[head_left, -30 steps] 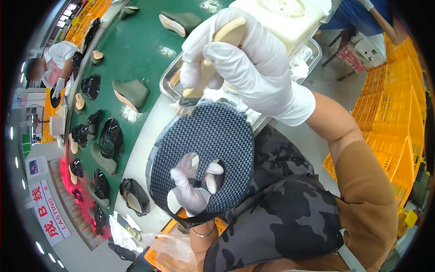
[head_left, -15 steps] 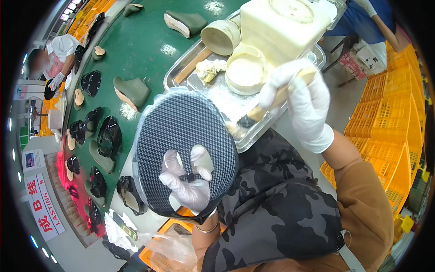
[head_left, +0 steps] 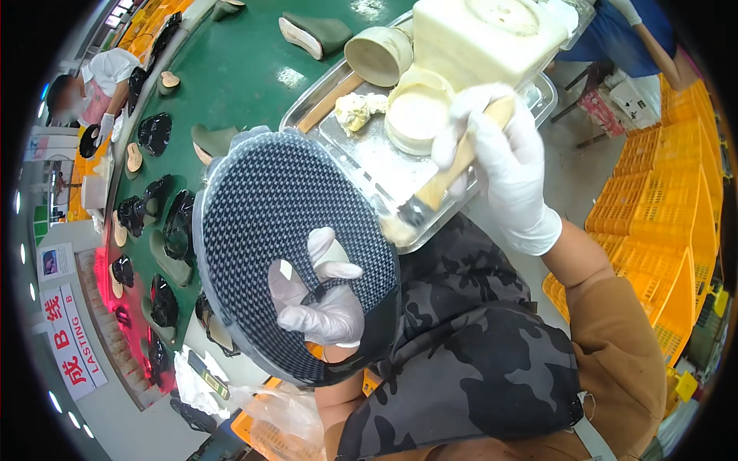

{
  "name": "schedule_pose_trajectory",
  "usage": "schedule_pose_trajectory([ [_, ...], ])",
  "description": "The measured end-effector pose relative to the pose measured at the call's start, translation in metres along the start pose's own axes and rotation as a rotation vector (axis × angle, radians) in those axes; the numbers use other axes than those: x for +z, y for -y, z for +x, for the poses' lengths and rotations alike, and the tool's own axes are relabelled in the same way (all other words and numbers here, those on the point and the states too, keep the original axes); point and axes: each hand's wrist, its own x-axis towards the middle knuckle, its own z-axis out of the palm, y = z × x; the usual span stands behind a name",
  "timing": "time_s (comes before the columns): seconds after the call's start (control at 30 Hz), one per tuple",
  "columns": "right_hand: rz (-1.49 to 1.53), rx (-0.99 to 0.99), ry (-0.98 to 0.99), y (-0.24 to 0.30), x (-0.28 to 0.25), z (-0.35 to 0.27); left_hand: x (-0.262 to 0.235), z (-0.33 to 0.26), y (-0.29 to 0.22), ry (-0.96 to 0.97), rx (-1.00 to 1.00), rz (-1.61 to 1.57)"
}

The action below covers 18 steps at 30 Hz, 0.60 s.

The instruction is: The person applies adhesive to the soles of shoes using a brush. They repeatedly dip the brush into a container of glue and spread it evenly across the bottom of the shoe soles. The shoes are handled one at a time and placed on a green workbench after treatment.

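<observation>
Through the head camera I am viewing a patterned piece [head_left: 277,177], dark with pale flecks, which the left hand [head_left: 334,313] is holding up in front of the bench [head_left: 254,77]; gloved fingers are curling through its openings, and the material is concealing part of that hand. The right hand [head_left: 511,169], also gloved, is gripping the wooden handle of a brush [head_left: 460,165]; blur is softening the bristles beside the piece's right edge, so I am unable to tell whether they are touching it. The piece is also covering part of a green shoe form [head_left: 211,140]. The upper frame is cutting off a white container [head_left: 480,38] and, at right, a co-worker in blue [head_left: 634,38]. Counting, I am finding one patterned piece, one brush and one metal tray [head_left: 380,173]; the tray is carrying that one container, one tilted cup [head_left: 377,58], one standing pot [head_left: 407,140], one pale lump [head_left: 352,114] and one wooden strip [head_left: 330,101]. Glossy black pieces [head_left: 154,134] are overlapping, and orange crates [head_left: 646,200] are nesting, too closely for exact counting.
</observation>
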Motion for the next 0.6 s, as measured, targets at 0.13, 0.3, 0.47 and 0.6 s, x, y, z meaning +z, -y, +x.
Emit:
schedule_pose_trajectory([
  [0.13, 0.029, -0.165, -0.052, -0.005, 0.008, 0.012, 0.002, 0.001, 0.013, 0.063, 0.212, 0.067],
  [0.3, -0.052, 0.112, 0.059, -0.005, 0.005, 0.001, -0.005, 0.008, 0.032, 0.117, 0.409, 0.234],
  [0.47, -0.214, 0.114, 0.175, 0.013, 0.013, 0.000, -0.027, 0.017, 0.040, 0.342, 0.606, 0.442],
  [0.6, -0.139, -0.227, 0.107, -0.001, 0.028, 0.011, -0.026, 0.020, 0.035, 0.358, 0.653, 0.576],
])
